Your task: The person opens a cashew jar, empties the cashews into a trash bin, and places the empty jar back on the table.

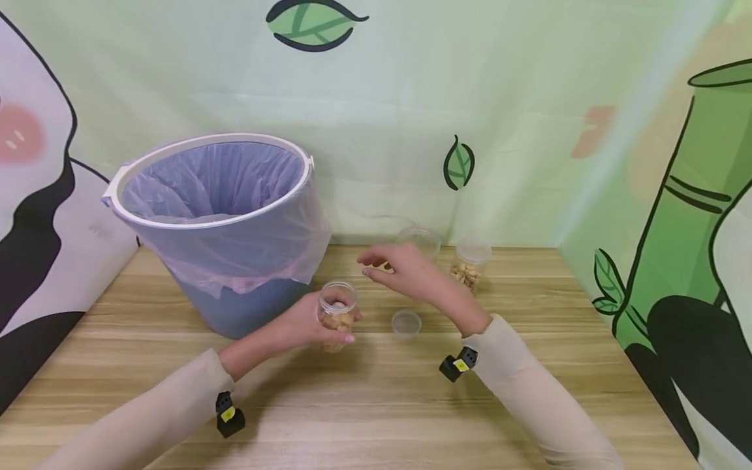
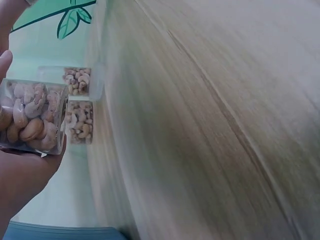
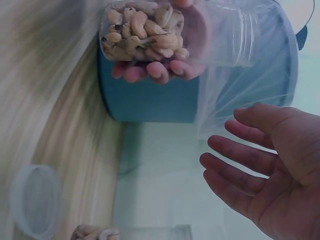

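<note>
My left hand (image 1: 305, 321) grips a clear plastic jar (image 1: 337, 297) around its side, upright and lidless, just in front of the bin. Cashew nuts (image 3: 145, 32) fill its lower part, seen close in the right wrist view. My right hand (image 1: 405, 271) is raised to the right of the jar, fingers loosely bent and empty, apart from it. Below that hand a round translucent lid (image 1: 407, 323) lies on the table. Behind it stand two more clear jars, one jar (image 1: 420, 241) partly hidden by the hand and another jar (image 1: 470, 264) with cashews at the back right.
A large blue bin (image 1: 252, 307) with a white rim and a translucent liner bag (image 1: 282, 241) stands at the back left of the wooden table (image 1: 376, 405). A printed cloth backdrop (image 1: 376, 117) rises along the table's rear edge.
</note>
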Demonstrator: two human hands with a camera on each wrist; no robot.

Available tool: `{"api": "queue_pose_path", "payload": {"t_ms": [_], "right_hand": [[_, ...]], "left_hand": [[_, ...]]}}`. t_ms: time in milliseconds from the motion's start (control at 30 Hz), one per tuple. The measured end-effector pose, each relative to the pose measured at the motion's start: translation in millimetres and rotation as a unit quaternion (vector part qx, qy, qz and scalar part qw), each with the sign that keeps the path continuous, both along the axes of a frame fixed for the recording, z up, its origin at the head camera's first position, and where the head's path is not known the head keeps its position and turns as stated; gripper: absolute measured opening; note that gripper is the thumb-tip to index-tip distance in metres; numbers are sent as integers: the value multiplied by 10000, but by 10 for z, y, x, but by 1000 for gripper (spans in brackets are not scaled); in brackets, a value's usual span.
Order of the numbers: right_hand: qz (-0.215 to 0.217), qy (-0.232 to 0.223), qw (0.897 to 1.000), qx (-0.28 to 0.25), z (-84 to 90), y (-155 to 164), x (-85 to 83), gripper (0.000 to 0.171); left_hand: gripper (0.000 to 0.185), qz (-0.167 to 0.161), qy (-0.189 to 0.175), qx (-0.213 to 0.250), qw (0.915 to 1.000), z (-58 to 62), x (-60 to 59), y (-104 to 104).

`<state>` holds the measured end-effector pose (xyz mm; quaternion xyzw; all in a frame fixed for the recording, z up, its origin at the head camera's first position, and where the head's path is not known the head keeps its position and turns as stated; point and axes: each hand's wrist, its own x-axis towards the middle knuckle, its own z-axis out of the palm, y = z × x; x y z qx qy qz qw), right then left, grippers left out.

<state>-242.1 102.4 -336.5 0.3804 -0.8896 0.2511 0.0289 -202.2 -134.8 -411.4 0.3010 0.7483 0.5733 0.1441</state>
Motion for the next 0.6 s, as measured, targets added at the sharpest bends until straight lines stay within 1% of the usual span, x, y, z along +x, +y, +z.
{"api": "queue_pose_path", "payload": {"t_ms": [67,100,200,333,400,500,600], "right_hand": [[-42,-69,9999,-61,55,-32,-1,26],[-67,-106,9999,-93,79,-49,-3,26],[-100,-138,9997,-163,147,-98,-9,25],[-111,-111,9995,-279,229,-171,-21,23],[-106,-114,9991,-386,273,-211,-31,23],[-76,-159,9981,-582,337,-261,-49,24],[-78,-123,9979,-638,394,-294,-65,24]], "left_hand": [[46,-14,-33,121,9999,37,28,-18],[46,29,-5,127,9999,52,40,-29],[47,251,137,-25,9996,107,74,-67],[46,481,169,-218,9985,198,125,-135],[46,519,72,-176,9985,253,158,-167],[44,650,71,-116,9978,337,209,-194],[41,802,244,-80,9964,405,248,-201]]}}
